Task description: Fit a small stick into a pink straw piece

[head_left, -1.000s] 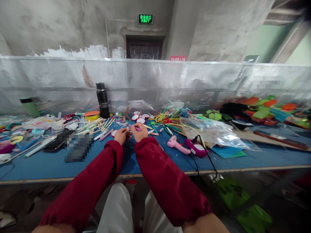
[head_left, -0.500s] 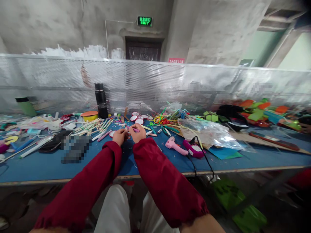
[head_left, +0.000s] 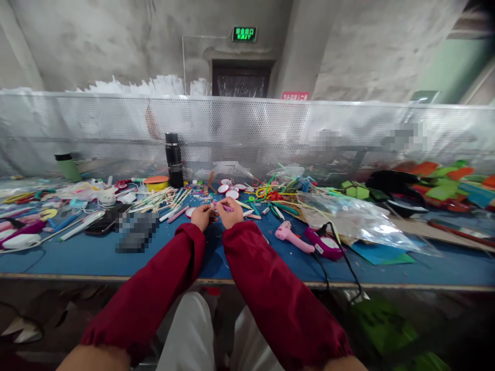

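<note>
A bare grey concrete wall [head_left: 116, 41] rises behind a perforated metal screen [head_left: 251, 134] and a long blue-topped workbench [head_left: 77, 257] strewn with craft scraps. A pink glue gun [head_left: 294, 239] lies towards the front edge. Mid-bench, the right hand [head_left: 231, 214] pinches a thin pink stick [head_left: 226, 207]. The left hand [head_left: 201, 217] curls its fingers narrowly to the stick's end, and its grip is too small to tell.

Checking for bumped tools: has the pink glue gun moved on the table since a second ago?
No. The pink glue gun lies the same way off the black flask, right and nearer; only the camera swung.
</note>
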{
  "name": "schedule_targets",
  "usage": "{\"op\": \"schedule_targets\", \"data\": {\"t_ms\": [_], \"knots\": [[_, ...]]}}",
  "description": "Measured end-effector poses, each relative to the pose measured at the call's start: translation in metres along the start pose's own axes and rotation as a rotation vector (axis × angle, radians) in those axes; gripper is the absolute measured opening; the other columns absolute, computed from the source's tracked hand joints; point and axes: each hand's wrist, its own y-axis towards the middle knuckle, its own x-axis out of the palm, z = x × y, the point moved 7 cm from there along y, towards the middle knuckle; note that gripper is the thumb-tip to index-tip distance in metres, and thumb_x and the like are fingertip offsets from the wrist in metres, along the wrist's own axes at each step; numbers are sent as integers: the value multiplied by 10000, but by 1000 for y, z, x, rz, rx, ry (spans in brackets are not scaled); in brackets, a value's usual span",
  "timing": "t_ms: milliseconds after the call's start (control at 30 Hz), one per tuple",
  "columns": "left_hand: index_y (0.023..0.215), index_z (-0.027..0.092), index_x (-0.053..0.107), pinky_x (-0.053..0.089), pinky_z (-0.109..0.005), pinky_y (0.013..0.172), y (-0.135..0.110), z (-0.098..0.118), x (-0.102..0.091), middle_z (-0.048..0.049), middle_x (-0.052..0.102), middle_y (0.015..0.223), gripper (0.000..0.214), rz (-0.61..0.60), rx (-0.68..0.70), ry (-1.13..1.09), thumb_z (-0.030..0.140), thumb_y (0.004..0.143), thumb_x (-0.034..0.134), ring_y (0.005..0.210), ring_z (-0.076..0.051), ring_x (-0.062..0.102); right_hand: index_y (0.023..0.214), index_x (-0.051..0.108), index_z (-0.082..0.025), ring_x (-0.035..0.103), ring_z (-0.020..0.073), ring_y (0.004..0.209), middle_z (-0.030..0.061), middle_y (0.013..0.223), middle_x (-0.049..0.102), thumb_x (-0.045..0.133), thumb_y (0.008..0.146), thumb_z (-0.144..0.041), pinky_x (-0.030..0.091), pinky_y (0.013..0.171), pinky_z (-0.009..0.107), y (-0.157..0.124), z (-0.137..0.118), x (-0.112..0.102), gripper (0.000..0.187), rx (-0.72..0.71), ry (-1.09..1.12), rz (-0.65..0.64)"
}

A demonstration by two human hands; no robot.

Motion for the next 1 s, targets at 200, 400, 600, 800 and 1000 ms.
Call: {"op": "schedule_targets", "data": {"t_ms": [200,400,600,800,1000], "knots": [[899,160,676,412,-197,453,-1,2,1,-39,722,769,166,1,-13,3,263,860,552,541,-118,636,727,604,-229,569,146,690,-20,700,647,531,793,-392,450,704,273,3,0,-2,190,-9,4,15],[874,154,669,405,-194,443,0,3,3,-37,711,747,171,4,-15,-7,272,879,545,519,-109,626,705,610,-224,575,155,666,-12,659,645,561,768,-398,446,686,279,4,-1,0,191,-36,41,-10],[895,152,673,385,-179,432,2,2,5,-40,713,749,192,-15,-9,-20,299,889,549,507,-94,619,685,606,-227,577,156,632,-8,652,652,562,757,-397,446,652,280,7,2,0,189,-47,40,-3],[947,152,678,380,-183,422,4,0,5,-47,719,761,195,-16,-9,-27,287,887,551,487,-93,613,728,620,-224,578,160,626,3,678,664,561,774,-436,445,624,283,8,4,-2,225,-52,41,4],[943,151,675,371,-165,410,4,-1,5,-53,731,782,203,-18,-6,-28,296,892,543,498,-88,620,714,628,-218,576,158,630,-3,665,660,569,764,-435,440,626,281,8,5,-1,230,-51,23,-16]]}}
